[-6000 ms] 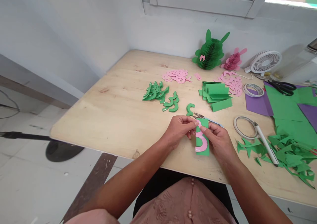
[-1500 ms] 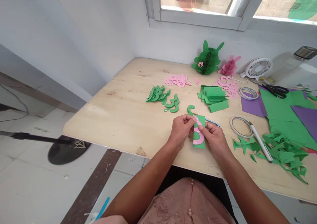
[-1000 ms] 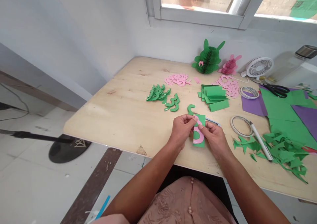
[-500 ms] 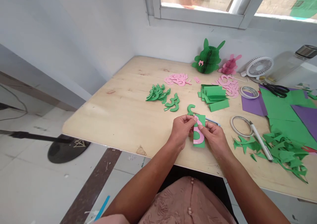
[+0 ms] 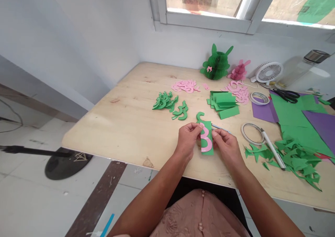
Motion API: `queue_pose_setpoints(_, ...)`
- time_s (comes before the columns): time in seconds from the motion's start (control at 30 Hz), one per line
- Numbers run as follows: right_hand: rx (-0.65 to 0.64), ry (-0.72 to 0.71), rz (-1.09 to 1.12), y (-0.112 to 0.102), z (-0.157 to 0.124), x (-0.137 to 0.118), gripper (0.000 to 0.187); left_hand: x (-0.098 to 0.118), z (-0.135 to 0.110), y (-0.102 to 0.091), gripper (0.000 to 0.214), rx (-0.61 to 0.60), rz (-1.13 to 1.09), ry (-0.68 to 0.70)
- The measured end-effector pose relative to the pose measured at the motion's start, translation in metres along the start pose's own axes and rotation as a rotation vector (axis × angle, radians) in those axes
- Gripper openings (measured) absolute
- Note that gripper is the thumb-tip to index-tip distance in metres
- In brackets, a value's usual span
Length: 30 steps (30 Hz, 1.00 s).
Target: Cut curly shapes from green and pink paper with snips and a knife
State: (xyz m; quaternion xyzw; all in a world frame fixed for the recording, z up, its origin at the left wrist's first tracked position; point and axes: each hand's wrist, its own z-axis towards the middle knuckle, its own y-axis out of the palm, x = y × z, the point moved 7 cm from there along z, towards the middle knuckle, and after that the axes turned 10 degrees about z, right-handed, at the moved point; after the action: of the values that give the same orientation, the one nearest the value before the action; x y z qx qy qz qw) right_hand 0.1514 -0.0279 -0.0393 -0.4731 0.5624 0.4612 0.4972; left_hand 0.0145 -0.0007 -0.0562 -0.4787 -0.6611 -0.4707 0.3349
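Over at the far side of the desk (image 5: 125,115), by the wall (image 5: 180,45), sits a plump green honeycomb-paper figure (image 5: 217,65) with two long ears and a little pink bow. A smaller pink honeycomb figure (image 5: 238,71) keeps it company on the right, then a white fan (image 5: 269,72), and right of that a clear container (image 5: 294,71) with a metallic lid. Above them all runs a pale window frame (image 5: 206,22), with a green shape (image 5: 316,5) behind the right pane. On the tiled floor (image 5: 26,195) to the left rests a black round base (image 5: 59,169) with a black pole (image 5: 34,150); a blue strip (image 5: 107,224) shows nearer.
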Motion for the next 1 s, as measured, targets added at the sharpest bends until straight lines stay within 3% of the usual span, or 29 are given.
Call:
queue_pose_setpoints(0.1,0.092,-0.127,-0.237,-0.018,0.001,-0.014,0.027,0.0,0.001,-0.005,0.023,0.029,-0.001,-0.006)
queue_pose_setpoints(0.2,0.092,-0.29,-0.649,-0.026,0.003,-0.028,0.019,-0.001,0.002,-0.007,0.023,0.03,-0.004,-0.01)
queue_pose_setpoints(0.3,0.003,-0.427,-1.001,-0.019,0.006,-0.032,0.018,-0.001,0.001,-0.007,0.023,0.023,-0.008,-0.011)
queue_pose_setpoints(0.43,-0.076,-0.428,-1.283,-0.007,0.013,-0.025,0.019,-0.002,0.001,-0.008,0.024,0.024,-0.012,-0.018)
queue_pose_setpoints(0.73,-0.119,-0.321,-1.408,-0.007,0.027,-0.017,0.015,-0.004,0.001,-0.012,0.026,0.013,-0.049,-0.028)
queue_pose_setpoints(1.0,-0.074,-0.247,-1.363,-0.024,0.01,-0.016,0.01,-0.004,0.0,-0.013,0.024,-0.006,-0.102,-0.021)
